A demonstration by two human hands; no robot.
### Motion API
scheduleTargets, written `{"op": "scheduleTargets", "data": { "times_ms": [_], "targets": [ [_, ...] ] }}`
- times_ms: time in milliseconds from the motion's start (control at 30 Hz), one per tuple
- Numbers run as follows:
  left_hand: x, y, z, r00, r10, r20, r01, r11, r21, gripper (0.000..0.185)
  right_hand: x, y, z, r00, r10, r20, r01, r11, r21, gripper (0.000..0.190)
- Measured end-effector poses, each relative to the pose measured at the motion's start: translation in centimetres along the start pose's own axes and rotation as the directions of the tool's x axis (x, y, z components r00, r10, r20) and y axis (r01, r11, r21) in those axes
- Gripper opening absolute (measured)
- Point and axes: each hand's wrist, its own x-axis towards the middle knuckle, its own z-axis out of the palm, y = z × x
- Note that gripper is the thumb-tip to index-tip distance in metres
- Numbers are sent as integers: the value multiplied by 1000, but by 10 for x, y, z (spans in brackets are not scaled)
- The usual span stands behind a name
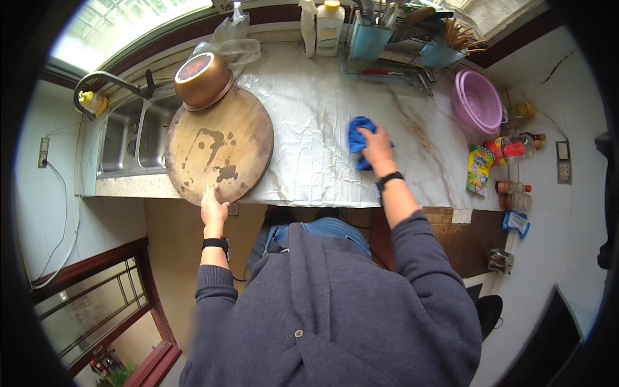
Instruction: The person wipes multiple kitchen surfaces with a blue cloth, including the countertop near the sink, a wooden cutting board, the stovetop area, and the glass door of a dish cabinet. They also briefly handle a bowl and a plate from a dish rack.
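My right hand [378, 146] presses on a crumpled blue cloth [358, 138] on the marble-patterned countertop covering [309, 159]. The hand is slightly blurred, with fingers bent over the cloth. My left hand [214, 207] touches the near rim of a round wooden cutting board [242, 140], fingers stretched over its top and thumb apart. Dark damp-looking patches mark the board. It lies partly over the sink side and juts past the counter's front edge. An upside-down copper-coloured bowl [209, 84] rests at the board's far edge.
A double steel sink [123, 138] with a dark faucet [113, 80] is at left. Along the back stand bottles [330, 31] and a utensil rack [401, 67]. Pink plastic colanders [478, 101], a yellow-green pouch [478, 171] and several seasoning bottles [511, 187] line the right side.
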Motion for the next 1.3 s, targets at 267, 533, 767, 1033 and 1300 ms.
{"op": "scheduleTargets", "data": {
  "times_ms": [267, 533, 767, 1033, 1300],
  "targets": [
    [-4, 0, -3, 999, 25, -30, -24, 999, 25, 66, -42, 60, -62, 903, 427, -59, -429, 903, -37, 56],
    [-4, -2, -3, 998, 63, -23, -62, 996, 57, 66, -98, -140, 23, 896, -433, 99, 406, 889, 214, 53],
    [-6, 3, -10, 999, 46, -21, -43, 994, 96, 65, -118, -84, 0, 942, -276, 193, 242, 953, 180, 56],
    [-6, -9, -1, 997, 57, 57, -61, 995, 77, 73, -120, 26, -53, 937, 347, -40, -349, 933, -90, 50],
    [-12, -21, 4, 994, 105, 39, -102, 993, -63, 75, -120, -92, 19, 984, 165, 65, -168, 985, 44, 63]
  ]
}}
